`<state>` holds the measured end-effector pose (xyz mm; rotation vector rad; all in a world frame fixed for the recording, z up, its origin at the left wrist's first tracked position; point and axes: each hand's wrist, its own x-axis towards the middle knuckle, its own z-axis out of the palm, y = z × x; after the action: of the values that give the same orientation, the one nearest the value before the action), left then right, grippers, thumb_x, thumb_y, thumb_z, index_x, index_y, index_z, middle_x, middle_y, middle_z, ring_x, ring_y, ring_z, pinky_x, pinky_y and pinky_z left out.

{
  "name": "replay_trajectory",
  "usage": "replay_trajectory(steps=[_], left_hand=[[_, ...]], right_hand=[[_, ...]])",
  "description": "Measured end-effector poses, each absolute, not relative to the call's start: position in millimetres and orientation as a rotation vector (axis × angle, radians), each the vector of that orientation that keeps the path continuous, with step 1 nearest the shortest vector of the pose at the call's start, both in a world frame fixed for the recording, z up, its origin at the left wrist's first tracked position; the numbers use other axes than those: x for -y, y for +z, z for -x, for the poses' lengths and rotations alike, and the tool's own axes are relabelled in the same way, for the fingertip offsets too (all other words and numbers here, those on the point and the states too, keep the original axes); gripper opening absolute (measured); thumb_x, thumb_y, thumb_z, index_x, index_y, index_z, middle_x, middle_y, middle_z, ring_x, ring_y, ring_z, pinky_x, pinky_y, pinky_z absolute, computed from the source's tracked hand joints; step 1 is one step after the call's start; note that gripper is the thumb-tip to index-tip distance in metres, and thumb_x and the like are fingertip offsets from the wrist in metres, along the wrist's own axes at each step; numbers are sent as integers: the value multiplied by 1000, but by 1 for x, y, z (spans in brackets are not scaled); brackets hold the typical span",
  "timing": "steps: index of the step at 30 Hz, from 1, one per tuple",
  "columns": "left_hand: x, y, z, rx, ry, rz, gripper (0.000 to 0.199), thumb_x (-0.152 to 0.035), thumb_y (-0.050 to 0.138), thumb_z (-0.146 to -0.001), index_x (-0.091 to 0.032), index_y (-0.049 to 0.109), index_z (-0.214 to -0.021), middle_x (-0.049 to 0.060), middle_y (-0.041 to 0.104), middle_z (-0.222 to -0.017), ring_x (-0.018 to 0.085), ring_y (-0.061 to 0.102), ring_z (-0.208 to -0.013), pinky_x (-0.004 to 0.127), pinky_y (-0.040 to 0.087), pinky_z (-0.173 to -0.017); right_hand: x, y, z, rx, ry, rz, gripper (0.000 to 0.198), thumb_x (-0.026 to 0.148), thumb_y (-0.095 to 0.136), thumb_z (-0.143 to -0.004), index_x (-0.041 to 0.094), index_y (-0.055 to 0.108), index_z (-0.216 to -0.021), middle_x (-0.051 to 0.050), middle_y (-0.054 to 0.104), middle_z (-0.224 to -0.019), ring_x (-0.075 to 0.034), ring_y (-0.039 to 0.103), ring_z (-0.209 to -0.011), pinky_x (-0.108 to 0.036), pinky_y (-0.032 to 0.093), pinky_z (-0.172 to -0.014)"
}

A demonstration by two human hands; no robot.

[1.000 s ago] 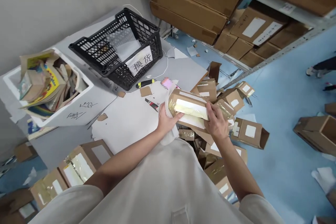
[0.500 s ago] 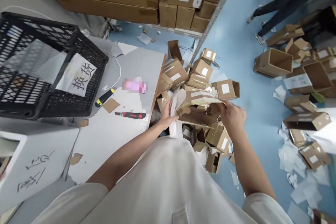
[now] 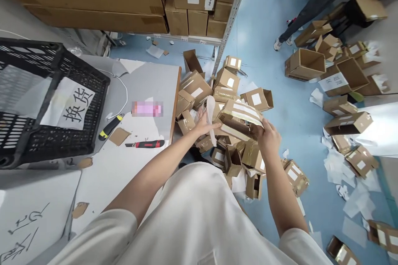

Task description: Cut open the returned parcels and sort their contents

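Note:
An open cardboard box (image 3: 243, 109) is held over a heap of other boxes, its opening facing me. My right hand (image 3: 270, 136) is closed on the right edge of this box, fingers pinching the cardboard. At the box's left side, my left hand (image 3: 202, 125) is curled round a curved white strip (image 3: 210, 108) that looks like paper or thin foam. The left thumb reaches to the near left edge of the box. What lies inside the box is too dark to make out.
On the left table are a red-and-black box cutter (image 3: 145, 144), a yellow-and-black cutter (image 3: 110, 127), a blurred pink item (image 3: 147, 109) and a black crate (image 3: 56, 66). Shelving (image 3: 231, 16) stands ahead. Boxes and scrap paper (image 3: 362, 194) litter the floor; a person (image 3: 306, 12) stands far right.
The view has shifted rightward. The box is tilted more, and the white strip now hangs beside it in my left hand. The person at far right has changed leg position.

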<state>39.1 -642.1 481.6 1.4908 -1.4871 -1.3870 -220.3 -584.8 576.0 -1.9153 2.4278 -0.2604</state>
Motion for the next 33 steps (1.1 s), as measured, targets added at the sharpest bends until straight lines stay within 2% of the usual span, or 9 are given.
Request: replay_trajectory(steps=[2, 4, 7, 11, 15, 20, 24, 29, 33], left_hand=[[650, 493, -42, 1696, -1304, -1545, 117, -55, 79, -56, -21, 17, -150, 18, -6, -157, 42, -13, -141, 67, 1, -109], [652, 505, -49, 1811, -1207, -1537, 115, -54, 77, -61, -22, 13, -151, 16, -2, -158, 40, -7, -143, 65, 2, -111], [643, 515, -68, 1779, -1195, -1466, 104, -47, 70, -72, -21, 9, -151, 15, 14, -157, 34, 21, -142, 52, 17, -116], [606, 516, -111, 1537, -1278, -1487, 97, -40, 65, -77, -23, 6, -152, 16, 26, -153, 31, 49, -127, 45, 39, -107], [550, 513, -161, 1273, -1187, -1675, 93, -39, 65, -78, -23, 9, -151, 18, 38, -147, 30, 51, -124, 46, 45, -100], [479, 535, -203, 773, -992, -1798, 78, -37, 74, -68, -22, 43, -138, 14, 55, -134, 33, 53, -122, 47, 44, -100], [415, 565, -213, 388, -685, -1822, 55, -37, 76, -66, -24, 62, -118, 10, 60, -127, 33, 56, -117, 49, 42, -102], [307, 569, -179, -102, -35, -1974, 46, -37, 71, -72, -25, 60, -115, 9, 56, -128, 28, 48, -125, 45, 38, -106], [234, 546, -120, -898, 272, -1700, 53, -45, 71, -70, -23, 51, -114, 10, 53, -123, 27, 48, -121, 43, 43, -100]], right_hand=[[587, 566, 228, -2435, -334, 1935, 49, 34, 36, -92, 19, 45, -137, -17, 52, -134, -31, 54, -114, -39, 45, -82], [586, 557, 234, -2407, -291, 1961, 54, 33, 37, -90, 18, 36, -143, -20, 42, -142, -33, 49, -121, -42, 46, -83], [579, 544, 236, -2373, -174, 1951, 62, 31, 40, -87, 19, 27, -147, -22, 36, -145, -36, 52, -117, -43, 49, -76], [575, 527, 224, -2221, -137, 2031, 64, 30, 41, -86, 18, 25, -147, -20, 41, -143, -35, 53, -118, -41, 51, -76], [590, 514, 191, -1958, -95, 2160, 64, 27, 42, -86, 17, 27, -147, -20, 47, -138, -31, 60, -109, -40, 53, -76], [631, 509, 98, -1358, -172, 2384, 57, 26, 39, -88, 18, 34, -144, -18, 57, -128, -27, 67, -92, -40, 55, -73], [649, 517, -16, -619, -232, 2497, 51, 29, 38, -91, 16, 40, -140, -17, 62, -122, -25, 68, -92, -41, 55, -81], [601, 532, -173, 129, -10, 2507, 43, 30, 39, -93, 18, 52, -132, -12, 66, -118, -25, 65, -101, -42, 52, -89], [504, 540, -269, 614, 292, 2401, 45, 35, 50, -88, 18, 56, -130, -13, 62, -126, -28, 57, -117, -47, 43, -102]])
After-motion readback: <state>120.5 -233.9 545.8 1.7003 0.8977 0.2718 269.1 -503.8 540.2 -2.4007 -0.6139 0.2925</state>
